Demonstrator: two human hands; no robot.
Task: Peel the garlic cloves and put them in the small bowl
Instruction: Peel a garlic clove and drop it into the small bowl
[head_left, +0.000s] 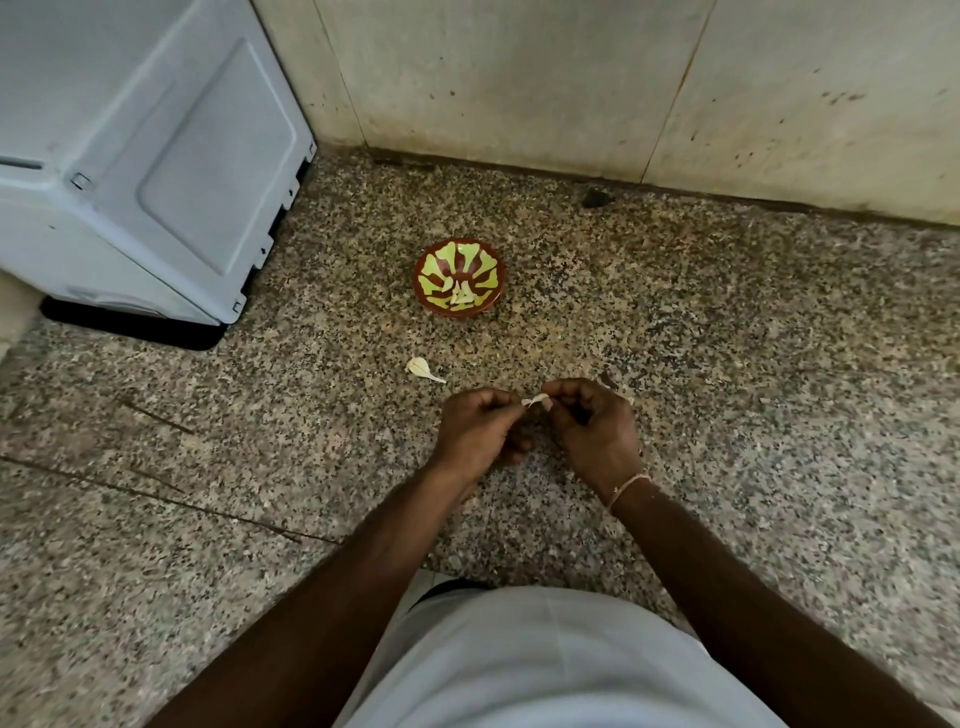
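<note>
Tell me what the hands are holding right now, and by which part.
A garlic clove, held between both hands: the right hand pinches its thicker end, and the left hand pinches the thin papery tip. Nothing else is held.

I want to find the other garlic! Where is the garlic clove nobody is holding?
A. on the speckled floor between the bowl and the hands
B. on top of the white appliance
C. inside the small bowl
A: the loose garlic clove lies on the floor, between the small bowl and the hands.
</note>
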